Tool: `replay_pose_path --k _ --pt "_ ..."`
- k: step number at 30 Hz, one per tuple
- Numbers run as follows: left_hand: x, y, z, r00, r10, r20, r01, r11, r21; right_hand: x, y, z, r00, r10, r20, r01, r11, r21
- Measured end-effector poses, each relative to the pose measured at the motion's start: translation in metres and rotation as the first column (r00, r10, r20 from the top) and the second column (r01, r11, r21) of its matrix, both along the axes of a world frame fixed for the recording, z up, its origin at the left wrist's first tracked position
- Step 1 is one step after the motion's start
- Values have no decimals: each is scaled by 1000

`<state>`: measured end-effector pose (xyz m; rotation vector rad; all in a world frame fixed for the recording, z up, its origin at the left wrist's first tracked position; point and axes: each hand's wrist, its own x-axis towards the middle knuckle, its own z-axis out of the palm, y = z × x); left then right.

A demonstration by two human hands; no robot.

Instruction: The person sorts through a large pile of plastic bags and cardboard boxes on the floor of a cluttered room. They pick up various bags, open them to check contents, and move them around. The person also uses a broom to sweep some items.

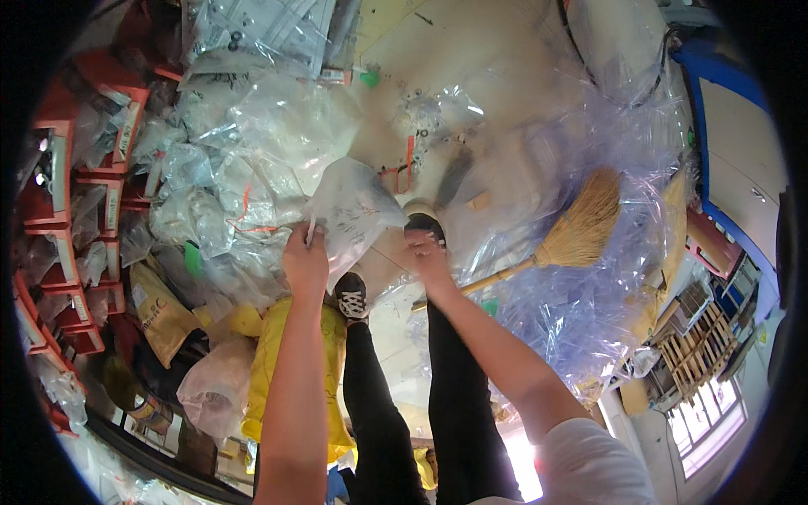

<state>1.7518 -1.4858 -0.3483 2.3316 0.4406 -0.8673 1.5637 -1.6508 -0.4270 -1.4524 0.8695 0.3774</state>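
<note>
A translucent plastic bag (pixel 352 210) with dark markings is spread out in front of me. My left hand (pixel 305 263) is closed on its left edge, thumb and fingers pinching the film. Close to the bag's lower right side is my right hand (pixel 427 257), over my right shoe. Its fingers are curled and smeared by motion, so whether they grip the film does not show. Beyond the bag, a thin red strip (pixel 410 164) lies on the floor. My left shoe (pixel 351 296) stands just below the bag.
Crumpled clear bags (pixel 261 126) pile up at the left, beside red bins (pixel 55 244). A yellow sack (pixel 282 337) stands near my left forearm. On the right, a straw broom (pixel 585 223) lies across a heap of bluish clear film (pixel 547 328). A blue-edged cabinet (pixel 736 139) stands far right.
</note>
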Motion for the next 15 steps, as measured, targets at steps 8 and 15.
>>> replay_pose_path --k 8,15 --pt "-92 32 -12 936 328 132 -331 944 3 -204 -89 -173 446 -323 -834 342 923 -175" --pt "-40 68 24 888 414 201 -423 906 3 -183 -93 -147 744 -336 -577 311 939 -145"
